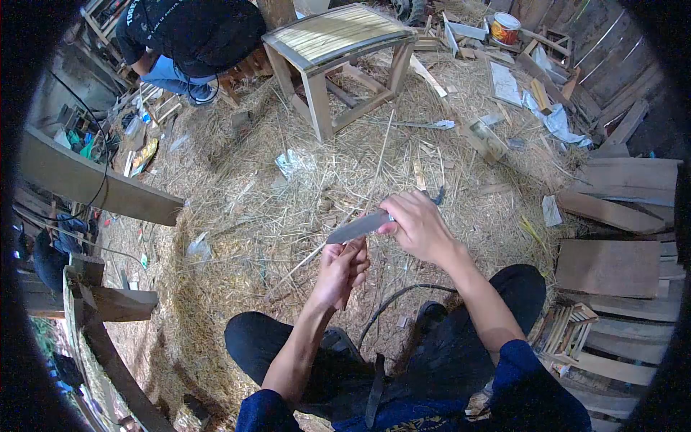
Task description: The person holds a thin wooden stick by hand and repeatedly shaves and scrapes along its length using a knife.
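Above a straw-strewn floor, the right hand wraps round a knife that reaches across to the curled left hand; what that holds, I cannot tell; seemingly cutting, calling for steadiness.

From where I stand, no words can be read: lettering on the black shirt, blue shirt and bucket blurs.
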